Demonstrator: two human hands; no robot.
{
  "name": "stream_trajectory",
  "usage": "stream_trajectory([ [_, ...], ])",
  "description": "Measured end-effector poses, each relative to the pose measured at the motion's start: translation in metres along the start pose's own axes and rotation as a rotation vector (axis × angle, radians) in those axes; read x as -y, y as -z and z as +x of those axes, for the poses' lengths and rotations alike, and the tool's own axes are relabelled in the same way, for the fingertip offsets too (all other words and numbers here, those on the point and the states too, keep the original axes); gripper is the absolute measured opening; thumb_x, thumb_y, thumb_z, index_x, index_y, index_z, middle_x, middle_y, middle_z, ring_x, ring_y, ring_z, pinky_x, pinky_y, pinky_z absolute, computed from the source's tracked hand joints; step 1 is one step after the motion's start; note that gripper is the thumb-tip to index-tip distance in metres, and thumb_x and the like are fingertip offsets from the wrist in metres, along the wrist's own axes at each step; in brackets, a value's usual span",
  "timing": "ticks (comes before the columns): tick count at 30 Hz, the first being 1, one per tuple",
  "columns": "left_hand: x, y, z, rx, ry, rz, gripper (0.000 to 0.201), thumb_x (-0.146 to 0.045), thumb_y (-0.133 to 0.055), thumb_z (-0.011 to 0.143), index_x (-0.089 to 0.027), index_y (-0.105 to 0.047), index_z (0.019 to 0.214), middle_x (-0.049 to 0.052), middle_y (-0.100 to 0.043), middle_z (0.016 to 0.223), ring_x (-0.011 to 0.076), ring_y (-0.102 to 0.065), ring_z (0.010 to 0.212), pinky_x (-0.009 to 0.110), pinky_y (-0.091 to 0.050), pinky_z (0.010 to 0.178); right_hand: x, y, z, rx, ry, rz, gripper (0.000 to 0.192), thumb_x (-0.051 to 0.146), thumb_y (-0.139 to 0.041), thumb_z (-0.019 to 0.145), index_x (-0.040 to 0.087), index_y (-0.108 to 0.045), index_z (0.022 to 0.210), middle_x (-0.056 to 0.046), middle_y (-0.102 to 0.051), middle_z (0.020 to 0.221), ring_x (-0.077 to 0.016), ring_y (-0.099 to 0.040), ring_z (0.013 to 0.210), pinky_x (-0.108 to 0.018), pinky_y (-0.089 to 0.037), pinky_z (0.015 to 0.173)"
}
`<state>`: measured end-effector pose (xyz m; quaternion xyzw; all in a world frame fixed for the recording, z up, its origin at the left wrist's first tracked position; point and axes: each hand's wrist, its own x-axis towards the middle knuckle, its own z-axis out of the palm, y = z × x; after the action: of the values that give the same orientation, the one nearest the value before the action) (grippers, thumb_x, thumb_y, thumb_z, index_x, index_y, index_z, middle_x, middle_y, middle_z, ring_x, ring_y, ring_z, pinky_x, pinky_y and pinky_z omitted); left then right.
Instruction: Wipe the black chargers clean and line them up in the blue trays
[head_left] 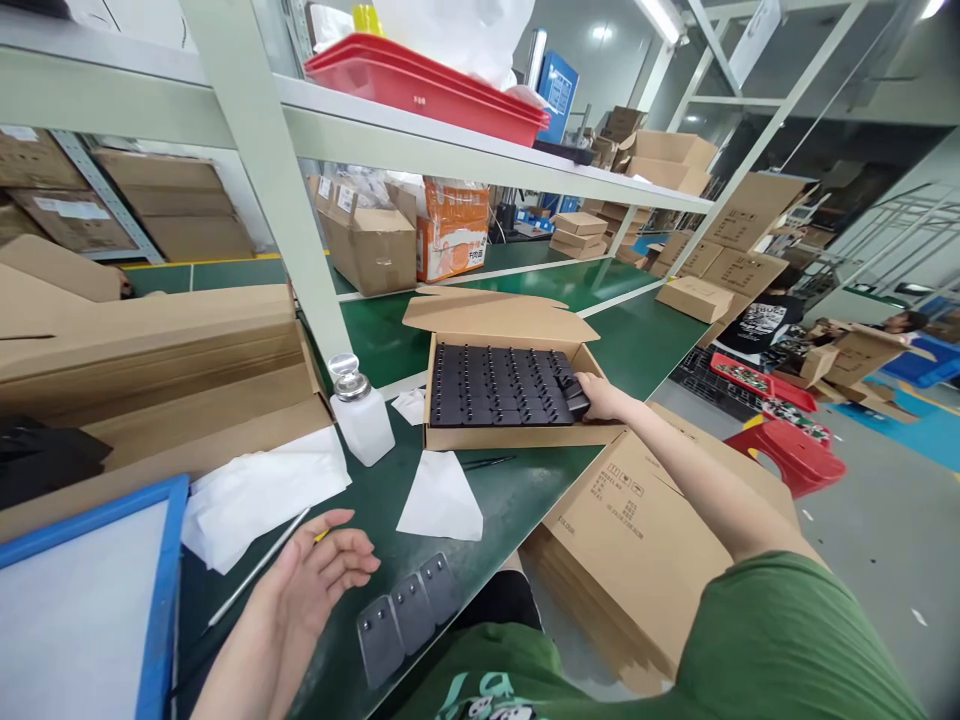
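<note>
Inside carton (517, 438) | right fingers (588, 381) — gripping black parts (573, 399), tips hidden | left fingers (351, 563) — parted

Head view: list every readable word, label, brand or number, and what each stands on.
"牛肉面": orange box.
"MODEL.NO", "MEAS": top stacked carton; its remaining print is too blurred.
Too small or blurred: marks on the red tray, blue box, dark shirt, green shirt, shelved cartons and other boxes.

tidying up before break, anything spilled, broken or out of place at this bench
Nothing looks spilled or broken. Untidy: a crumpled white tissue beside the open carton, a loose white sheet lying askew in front of it, and a white scrap on the floor at right, like stray litter.
</note>
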<state>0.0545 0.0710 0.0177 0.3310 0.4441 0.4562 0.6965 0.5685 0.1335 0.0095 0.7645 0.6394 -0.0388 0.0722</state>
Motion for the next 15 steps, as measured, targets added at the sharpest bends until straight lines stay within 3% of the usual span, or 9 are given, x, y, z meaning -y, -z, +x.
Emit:
stream_trajectory([
  [4, -0.002, -0.003, -0.001, -0.005, 0.017, -0.004, 0.051, -0.066, -0.067, 0.075, -0.021, -0.064, 0.101, 0.005, -0.069, 0.078, 0.0252, -0.065, 0.071, 0.035, -0.052, 0.065, 0.002, -0.004, -0.007, -0.022, 0.016, 0.094, 0.048, 0.036, -0.066, 0.097, 0.019, -0.052, 0.139, -0.012, -0.052, 0.143, -0.0271, -0.06, 0.118, -0.048, -0.055, 0.097],
  [11, 0.0, 0.0, 0.002, -0.017, 0.002, 0.004, 0.05, -0.064, -0.068, 0.076, -0.021, -0.062, 0.102, 0.005, -0.069, 0.078, 0.0251, -0.065, 0.07, 0.035, -0.051, 0.064, 0.001, -0.004, -0.006, -0.076, -0.031, 0.167, 0.039, 0.036, -0.065, 0.097, 0.017, -0.057, 0.13, -0.009, -0.063, 0.123, -0.022, -0.066, 0.102, -0.042, -0.059, 0.087],
  [15, -0.001, 0.007, -0.001, -0.011, -0.097, 0.039, 0.048, -0.062, -0.066, 0.082, -0.021, -0.06, 0.107, 0.004, -0.068, 0.082, 0.0238, -0.065, 0.073, 0.034, -0.05, 0.069, 0.004, -0.009, -0.011, -0.174, -0.026, 0.227, 0.037, 0.036, -0.065, 0.098, 0.016, -0.058, 0.128, -0.009, -0.063, 0.121, -0.0211, -0.066, 0.101, -0.04, -0.059, 0.085],
])
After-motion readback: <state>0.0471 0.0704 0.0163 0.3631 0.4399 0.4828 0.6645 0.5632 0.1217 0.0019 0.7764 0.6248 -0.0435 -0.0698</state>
